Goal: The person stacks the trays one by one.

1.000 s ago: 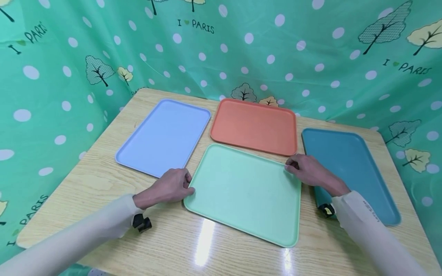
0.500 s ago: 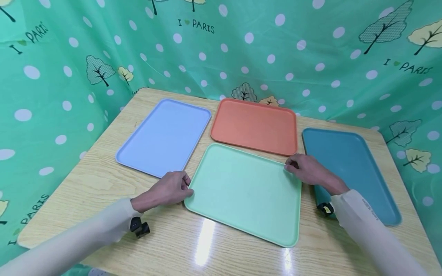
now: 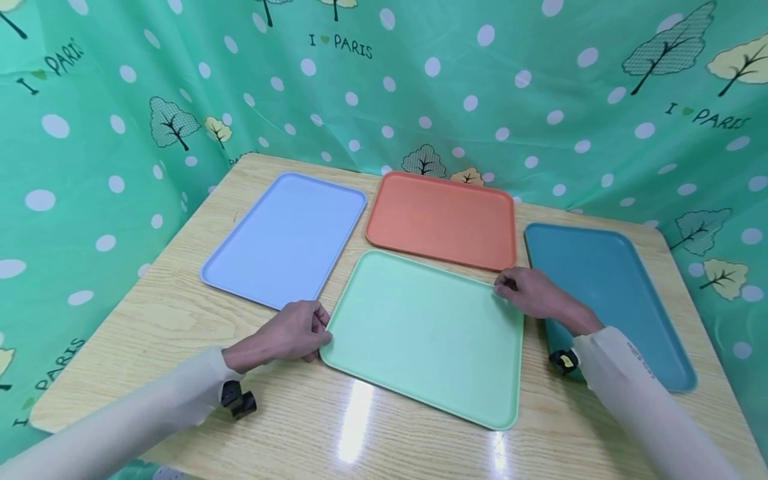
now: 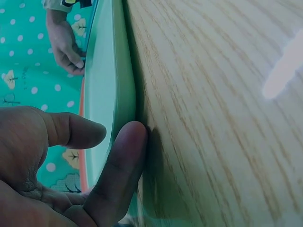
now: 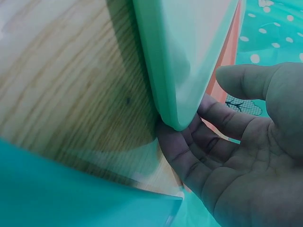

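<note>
A light green rectangular tray [image 3: 426, 340] lies on the table between the hands. My left hand [image 3: 294, 330] is at its left edge, near the front corner. In the left wrist view, the thumb [image 4: 85, 132] hovers over the rim, while a finger [image 4: 125, 156] touches the outer side. My right hand [image 3: 531, 293] is at the far right corner. The right wrist view shows loosely bent fingers [image 5: 189, 165] around that corner, with the thumb [image 5: 241, 81] apart from the surface.
A periwinkle tray [image 3: 288, 240] lies at the left, a coral red tray [image 3: 444, 220] at the back and a teal tray [image 3: 606, 293] at the right, partly under my right forearm. The wooden table [image 3: 168, 320] is backed by a green patterned curtain [image 3: 384, 87].
My left hand has slid slightly left and toward me, its thumb moving back from inside the green tray to its edge. The right hand and all the trays have stayed in place.
</note>
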Demonstrator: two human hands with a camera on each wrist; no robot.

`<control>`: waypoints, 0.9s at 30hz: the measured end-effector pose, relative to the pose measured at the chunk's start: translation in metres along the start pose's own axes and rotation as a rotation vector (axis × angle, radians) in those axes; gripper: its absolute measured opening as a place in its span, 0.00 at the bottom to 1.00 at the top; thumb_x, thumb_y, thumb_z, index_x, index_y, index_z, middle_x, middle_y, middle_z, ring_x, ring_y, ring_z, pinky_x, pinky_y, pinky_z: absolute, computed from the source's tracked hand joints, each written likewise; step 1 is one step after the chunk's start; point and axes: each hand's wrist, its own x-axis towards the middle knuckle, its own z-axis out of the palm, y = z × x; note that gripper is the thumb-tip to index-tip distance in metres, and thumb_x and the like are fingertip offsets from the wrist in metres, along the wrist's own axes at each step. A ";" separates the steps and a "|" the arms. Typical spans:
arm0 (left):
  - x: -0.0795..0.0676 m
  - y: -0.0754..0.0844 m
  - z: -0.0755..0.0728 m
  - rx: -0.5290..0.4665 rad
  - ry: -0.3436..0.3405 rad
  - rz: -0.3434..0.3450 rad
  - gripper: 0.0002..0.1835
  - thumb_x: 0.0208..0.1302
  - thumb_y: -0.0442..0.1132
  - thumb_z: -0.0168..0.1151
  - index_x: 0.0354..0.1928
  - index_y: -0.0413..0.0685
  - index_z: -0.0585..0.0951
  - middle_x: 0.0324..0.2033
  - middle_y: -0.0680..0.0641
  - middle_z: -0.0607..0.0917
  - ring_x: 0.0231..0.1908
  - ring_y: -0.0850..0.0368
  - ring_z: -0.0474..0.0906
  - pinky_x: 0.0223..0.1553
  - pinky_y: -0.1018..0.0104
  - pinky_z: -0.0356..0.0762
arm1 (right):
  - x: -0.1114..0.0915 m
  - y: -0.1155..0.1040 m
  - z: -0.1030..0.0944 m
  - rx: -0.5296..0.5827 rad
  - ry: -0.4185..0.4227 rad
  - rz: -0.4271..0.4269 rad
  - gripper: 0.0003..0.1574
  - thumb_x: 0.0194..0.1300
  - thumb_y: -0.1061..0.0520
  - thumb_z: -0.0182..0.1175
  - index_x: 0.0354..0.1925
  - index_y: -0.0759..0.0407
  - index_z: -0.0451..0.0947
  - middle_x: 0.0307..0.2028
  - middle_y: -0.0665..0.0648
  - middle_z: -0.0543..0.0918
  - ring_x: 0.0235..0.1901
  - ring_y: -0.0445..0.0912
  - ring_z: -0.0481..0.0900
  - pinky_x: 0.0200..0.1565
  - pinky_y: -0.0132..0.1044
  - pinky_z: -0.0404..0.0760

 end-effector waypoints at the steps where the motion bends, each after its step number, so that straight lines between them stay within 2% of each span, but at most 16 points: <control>1: 0.000 0.000 0.000 -0.008 -0.001 -0.002 0.10 0.56 0.32 0.56 0.41 0.37 0.72 0.27 0.44 0.78 0.18 0.55 0.79 0.21 0.65 0.79 | 0.000 0.000 0.000 0.003 -0.004 0.001 0.13 0.69 0.56 0.49 0.42 0.63 0.77 0.31 0.56 0.80 0.25 0.42 0.71 0.28 0.34 0.71; 15: -0.001 -0.003 0.000 -0.086 -0.020 -0.023 0.10 0.56 0.27 0.52 0.42 0.36 0.72 0.28 0.42 0.78 0.20 0.54 0.80 0.24 0.65 0.82 | 0.006 0.006 0.000 0.029 -0.007 0.001 0.12 0.69 0.57 0.48 0.40 0.61 0.77 0.30 0.55 0.80 0.24 0.43 0.71 0.28 0.34 0.70; 22: 0.001 -0.004 0.001 -0.116 0.000 -0.039 0.10 0.56 0.26 0.53 0.41 0.36 0.73 0.28 0.42 0.78 0.19 0.54 0.79 0.23 0.64 0.82 | 0.005 0.004 0.000 0.042 0.000 -0.018 0.12 0.69 0.58 0.48 0.40 0.62 0.77 0.30 0.55 0.80 0.24 0.42 0.70 0.27 0.34 0.69; 27: 0.001 -0.004 0.000 -0.120 -0.002 -0.031 0.09 0.57 0.27 0.52 0.41 0.36 0.73 0.28 0.42 0.78 0.20 0.54 0.79 0.23 0.64 0.82 | 0.005 0.004 -0.001 0.048 -0.016 0.001 0.12 0.69 0.58 0.48 0.40 0.62 0.77 0.31 0.56 0.80 0.24 0.43 0.69 0.28 0.34 0.68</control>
